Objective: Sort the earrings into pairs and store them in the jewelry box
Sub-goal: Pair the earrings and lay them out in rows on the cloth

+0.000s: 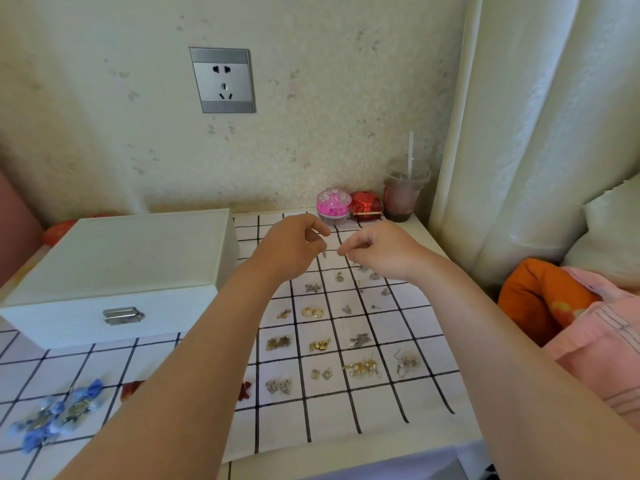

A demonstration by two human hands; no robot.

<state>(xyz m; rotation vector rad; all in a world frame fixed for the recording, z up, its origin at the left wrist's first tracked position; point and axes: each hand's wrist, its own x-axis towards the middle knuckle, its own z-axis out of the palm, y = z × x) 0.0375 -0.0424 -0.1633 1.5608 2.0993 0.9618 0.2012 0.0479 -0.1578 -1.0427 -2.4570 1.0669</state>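
Right of the closed white wooden jewelry box [114, 271], my left hand [294, 244] pinches a tiny silver earring [324, 254]; my right hand [379, 249] curls beside it, holding I cannot tell what. Likely light, slippery, bendable: best gripped by its post.

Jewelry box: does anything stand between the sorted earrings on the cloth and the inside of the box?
Yes. The jewelry box has its lid down, with the metal latch at the front, so the closed lid stands between the earrings and the inside.
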